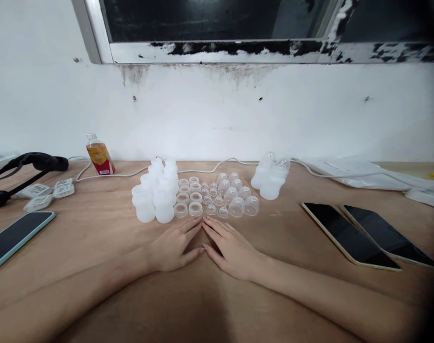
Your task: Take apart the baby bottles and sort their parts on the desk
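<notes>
My left hand [174,244] and my right hand [231,246] lie flat on the wooden table [188,300], fingertips meeting in the middle, thumbs stretched out. Neither holds anything. Just beyond my left hand stand several frosted white bottles [144,205] in rows. Right of them lie several translucent rings [195,208], then small clear nipples [222,212] and clear domed caps [251,206], all in rows in front of my fingertips. Farther back on the right, bottles [270,186] with clear domes on top stand together.
On the left are a phone [17,238], a black strap-like object [34,162], small white packets [38,203] and a drink bottle [100,155]. A white cable [210,170] runs along the wall. Two phones [349,236] and plastic bags [349,171] lie on the right.
</notes>
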Tool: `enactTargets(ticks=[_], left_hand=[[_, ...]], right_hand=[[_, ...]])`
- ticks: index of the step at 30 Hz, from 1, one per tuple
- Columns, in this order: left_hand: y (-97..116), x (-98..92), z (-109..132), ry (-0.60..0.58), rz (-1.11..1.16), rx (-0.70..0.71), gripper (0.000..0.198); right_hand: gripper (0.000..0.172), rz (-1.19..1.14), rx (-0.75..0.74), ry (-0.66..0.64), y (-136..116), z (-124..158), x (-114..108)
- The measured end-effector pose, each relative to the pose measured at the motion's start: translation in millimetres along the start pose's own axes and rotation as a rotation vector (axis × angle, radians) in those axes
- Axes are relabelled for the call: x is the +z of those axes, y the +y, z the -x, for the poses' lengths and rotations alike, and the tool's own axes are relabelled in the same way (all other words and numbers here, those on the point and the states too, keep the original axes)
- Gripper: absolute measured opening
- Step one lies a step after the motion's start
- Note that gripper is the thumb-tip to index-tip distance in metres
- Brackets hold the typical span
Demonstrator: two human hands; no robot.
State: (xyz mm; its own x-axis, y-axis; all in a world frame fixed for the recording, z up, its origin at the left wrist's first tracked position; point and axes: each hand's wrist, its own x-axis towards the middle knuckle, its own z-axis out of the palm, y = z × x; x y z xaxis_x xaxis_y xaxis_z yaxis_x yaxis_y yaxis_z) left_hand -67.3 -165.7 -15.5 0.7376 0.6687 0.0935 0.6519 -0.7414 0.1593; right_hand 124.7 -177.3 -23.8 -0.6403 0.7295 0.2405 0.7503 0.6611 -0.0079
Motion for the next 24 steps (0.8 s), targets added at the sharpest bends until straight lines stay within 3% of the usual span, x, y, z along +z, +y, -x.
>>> enactTargets(ticks=[24], left_hand=[[2.1,-2.2,0.8,0.003,0.017,0.0,0.063]], right_hand=[[0.052,-0.063,0.007,0.044,-0.3,0.8,1.2]])
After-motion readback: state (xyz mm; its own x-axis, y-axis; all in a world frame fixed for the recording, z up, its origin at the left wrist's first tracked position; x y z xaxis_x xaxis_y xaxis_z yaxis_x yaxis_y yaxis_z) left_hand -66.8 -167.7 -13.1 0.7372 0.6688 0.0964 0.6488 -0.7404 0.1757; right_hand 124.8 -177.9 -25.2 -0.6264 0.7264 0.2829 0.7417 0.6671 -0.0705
